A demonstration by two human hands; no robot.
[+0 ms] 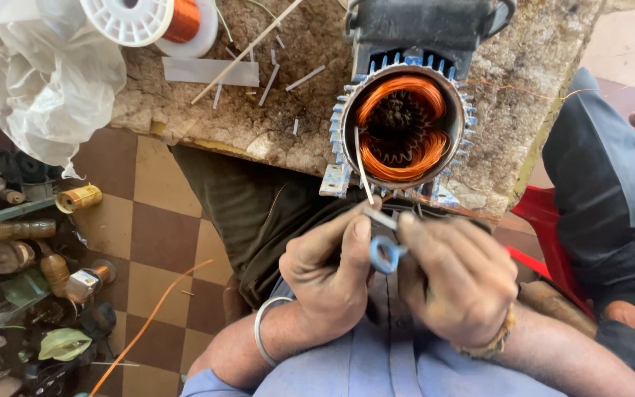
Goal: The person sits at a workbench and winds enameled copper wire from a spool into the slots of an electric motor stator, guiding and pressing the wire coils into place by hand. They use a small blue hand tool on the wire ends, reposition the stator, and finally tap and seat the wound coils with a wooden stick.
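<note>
Left hand (328, 272) and right hand (458, 276) pinch blue scissors (385, 254) below bench edge (259, 151).

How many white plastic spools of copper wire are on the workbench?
1. The white plastic spool of copper wire lies at the bench's top left, beside the crumpled clear plastic bag. The frame cuts it off, so others may be hidden.

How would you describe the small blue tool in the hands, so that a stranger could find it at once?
Start at the motor stator with copper windings, lying at the edge of the rough workbench. Just below it, the left hand and right hand meet. Between the thumbs sits the blue-handled tool: its blue loop is the only blue thing in the hands.
</note>
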